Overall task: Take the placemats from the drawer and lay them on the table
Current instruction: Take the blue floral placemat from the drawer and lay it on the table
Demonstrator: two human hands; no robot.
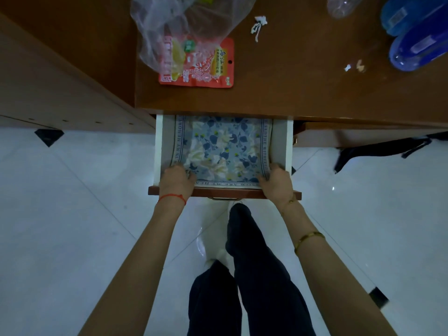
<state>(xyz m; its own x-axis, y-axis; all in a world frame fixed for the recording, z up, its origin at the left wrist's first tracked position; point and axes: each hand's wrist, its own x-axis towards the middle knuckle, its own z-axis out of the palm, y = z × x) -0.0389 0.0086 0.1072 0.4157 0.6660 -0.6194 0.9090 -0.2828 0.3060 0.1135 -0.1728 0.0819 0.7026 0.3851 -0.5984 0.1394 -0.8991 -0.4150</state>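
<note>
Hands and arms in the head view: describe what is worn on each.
Both forearms are bare, with no sleeves in view. The left hand has a thin red string bracelet at the wrist. The right hand has a fine gold chain at the wrist and a gold bangle further up the forearm. No gloves or rings show.

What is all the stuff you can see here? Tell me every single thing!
placemat: one seen, blue and cream flowers, in the open drawer
drawer: one, white inside, pulled out under the table
table: one, brown, top of view
snack packet: one, red, on the table
plastic bag: one, clear, over the packet
bottles: two blue, one clear, table's far right
paper scraps: a few, white, on the table
left hand: grips the placemat's near left corner
right hand: grips its near right corner
</note>
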